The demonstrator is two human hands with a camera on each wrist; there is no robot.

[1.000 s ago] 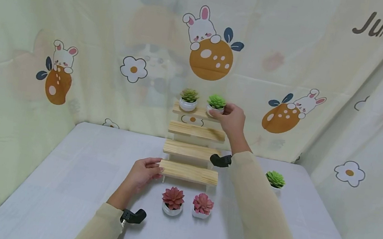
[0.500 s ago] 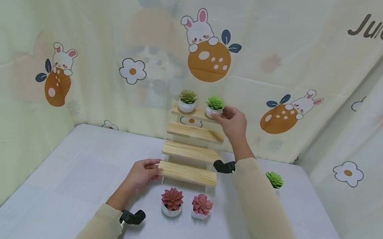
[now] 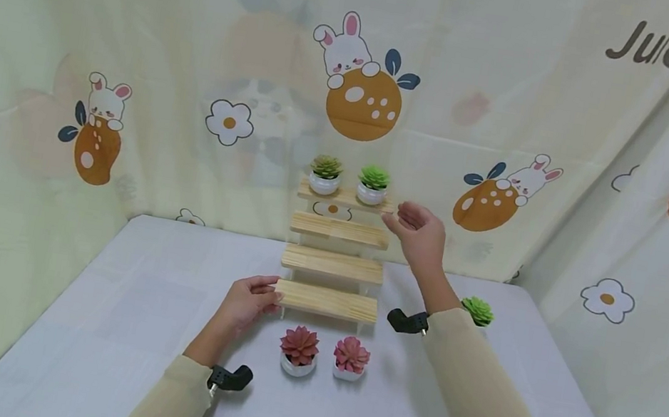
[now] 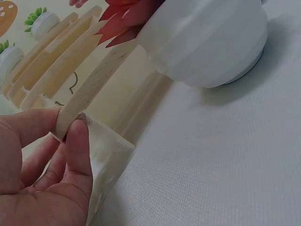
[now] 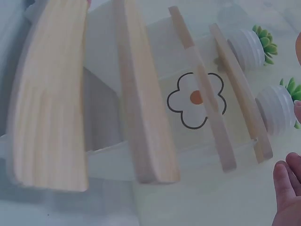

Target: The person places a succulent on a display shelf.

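Observation:
A stepped wooden stand (image 3: 333,264) rises at the middle of the table. My left hand (image 3: 247,304) pinches the left end of its lowest board (image 4: 94,87) between thumb and fingers. On the top board sit a dark green succulent (image 3: 325,175) and a bright green succulent (image 3: 372,185), each in a white pot. My right hand (image 3: 419,239) is just right of the top board, apart from the bright green plant, fingers loosely bent and holding nothing. In the right wrist view, that hand (image 5: 288,190) shows only in part at the edge.
Two succulents, one dark red (image 3: 299,351) and one pink (image 3: 350,359), stand in white pots before the stand. Another green succulent (image 3: 478,311) is on the right of the table, partly hidden by the right sleeve. A printed curtain (image 3: 280,49) hangs behind.
My right hand has let go of the bright green succulent's pot and drawn away to the right and down. The plant stays on the top board. My left hand keeps its grip.

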